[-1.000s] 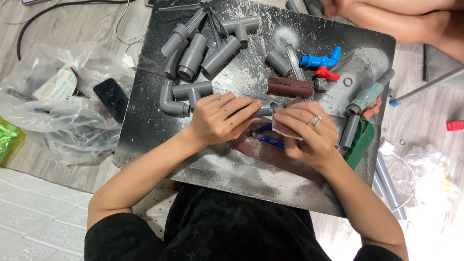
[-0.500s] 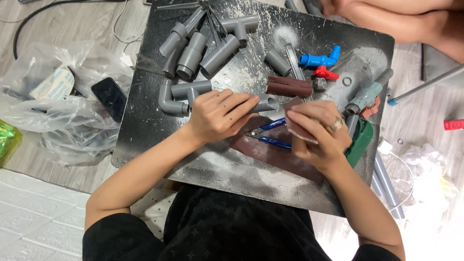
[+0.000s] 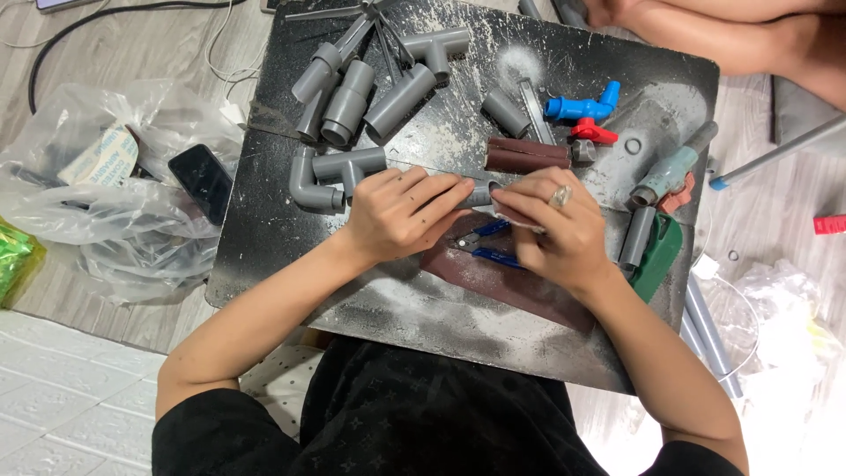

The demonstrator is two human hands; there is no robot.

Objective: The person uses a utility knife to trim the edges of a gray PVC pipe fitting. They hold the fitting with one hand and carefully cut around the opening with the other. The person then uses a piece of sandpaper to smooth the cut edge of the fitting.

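Left hand & right hand both closed on a short grey pipe piece betw. them, over the dusty black board, w/ blue-handled pliers just below.

My left hand grips one end of a short grey pipe piece over the dusty black worktop, and my right hand meets it at the other end, pressing what may be a scrap of sandpaper against it. Blue-handled pliers lie on a brown sandpaper sheet just under my hands. Grey elbow and tee fittings sit just beside my left hand, a blue valve farther off.
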